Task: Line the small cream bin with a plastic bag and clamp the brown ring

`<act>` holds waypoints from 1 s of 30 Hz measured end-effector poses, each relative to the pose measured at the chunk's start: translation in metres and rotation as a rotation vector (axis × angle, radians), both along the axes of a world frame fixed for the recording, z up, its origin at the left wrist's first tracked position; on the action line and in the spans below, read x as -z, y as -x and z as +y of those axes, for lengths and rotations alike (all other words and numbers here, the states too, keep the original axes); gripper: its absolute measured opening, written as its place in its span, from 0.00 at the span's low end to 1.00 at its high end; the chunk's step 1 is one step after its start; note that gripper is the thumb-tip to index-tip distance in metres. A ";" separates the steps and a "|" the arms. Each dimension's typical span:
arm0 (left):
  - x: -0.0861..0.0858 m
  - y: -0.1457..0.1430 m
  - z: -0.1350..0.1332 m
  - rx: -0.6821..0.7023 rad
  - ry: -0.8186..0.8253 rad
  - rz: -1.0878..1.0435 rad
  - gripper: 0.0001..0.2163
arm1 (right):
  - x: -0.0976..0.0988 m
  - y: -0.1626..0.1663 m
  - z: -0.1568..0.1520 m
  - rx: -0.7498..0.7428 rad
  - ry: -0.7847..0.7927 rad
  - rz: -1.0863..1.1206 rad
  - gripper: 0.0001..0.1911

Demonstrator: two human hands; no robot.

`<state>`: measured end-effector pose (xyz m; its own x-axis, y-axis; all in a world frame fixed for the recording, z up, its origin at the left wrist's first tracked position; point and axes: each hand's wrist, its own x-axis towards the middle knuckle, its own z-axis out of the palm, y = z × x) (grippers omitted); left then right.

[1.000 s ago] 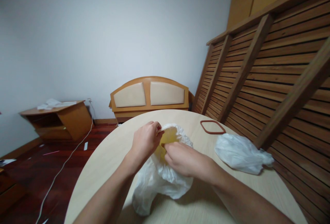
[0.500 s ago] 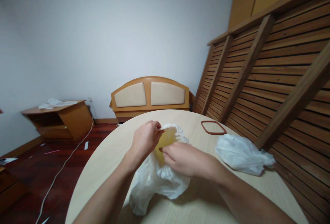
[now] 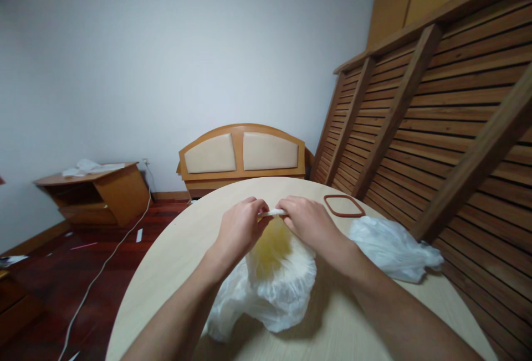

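Note:
A white plastic bag (image 3: 274, 283) with something yellow inside lies on the round light-wood table (image 3: 178, 261) in front of me. My left hand (image 3: 240, 228) is closed, pinching the bag's top edge from the left. My right hand (image 3: 307, 222) is closed too, pinching the same edge from the right, so a short stretch of bunched white plastic runs between the two hands. What the yellow content is cannot be made out.
A second crumpled white bag (image 3: 390, 247) lies to the right on the table. A reddish-brown rounded-square ring (image 3: 344, 206) lies at the far right. Slatted wooden panels (image 3: 436, 123) lean close on the right. Beyond are a headboard (image 3: 242, 153), a side cabinet (image 3: 95, 192) and a cable (image 3: 100, 272) on the floor.
My right hand has moved up from the bag's front to its top edge, meeting my left hand. The bag's mouth, open before, is now drawn together.

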<state>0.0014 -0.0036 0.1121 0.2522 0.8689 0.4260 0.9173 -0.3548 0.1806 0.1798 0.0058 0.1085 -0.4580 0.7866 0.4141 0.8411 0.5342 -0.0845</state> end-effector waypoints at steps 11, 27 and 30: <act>0.002 -0.002 0.000 -0.082 -0.028 0.095 0.04 | 0.001 0.005 0.002 -0.009 -0.005 0.154 0.11; -0.001 -0.001 -0.001 0.014 -0.007 -0.102 0.08 | 0.002 -0.011 0.013 0.001 0.000 0.323 0.07; 0.000 0.000 0.002 -0.032 0.006 -0.050 0.05 | 0.004 -0.009 0.015 0.028 -0.008 0.330 0.06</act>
